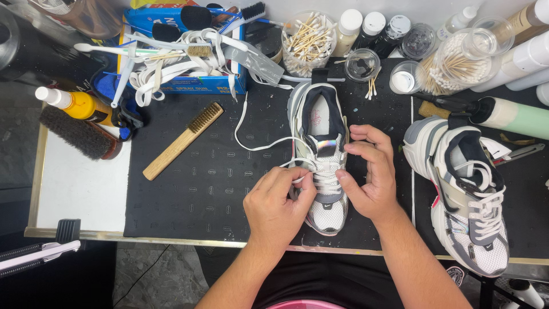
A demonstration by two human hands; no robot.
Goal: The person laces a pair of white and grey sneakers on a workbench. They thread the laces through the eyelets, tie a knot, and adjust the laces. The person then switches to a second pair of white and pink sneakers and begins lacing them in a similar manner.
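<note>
Left hand: we are pinching the white lace between closed fingertips, right at the eyelets on the shoe's left side.
Right hand: we are curling it against the shoe's right flank, thumb and forefinger closed over the lacing near the tongue; whether they are gripping a lace end there, we cannot tell.
Shoe: it is lying toe toward us on the black mat, between both hands, part laced.
Handling: we are judging the shoe light, with soft mesh and a firmer sole; steadying it by the sides or the heel looks best.
Lace handling: it is looking thin, limp and a little slippery, so gripping close to the tip or the eyelet should give control; its loose run is trailing away up the mat.
Second shoe: it is sitting well apart to the right, fully laced.
Wooden brush: it is lying on the mat to the left.
Far counter: cotton swabs, bottles and a heap of laces are crowding the back edge.
</note>
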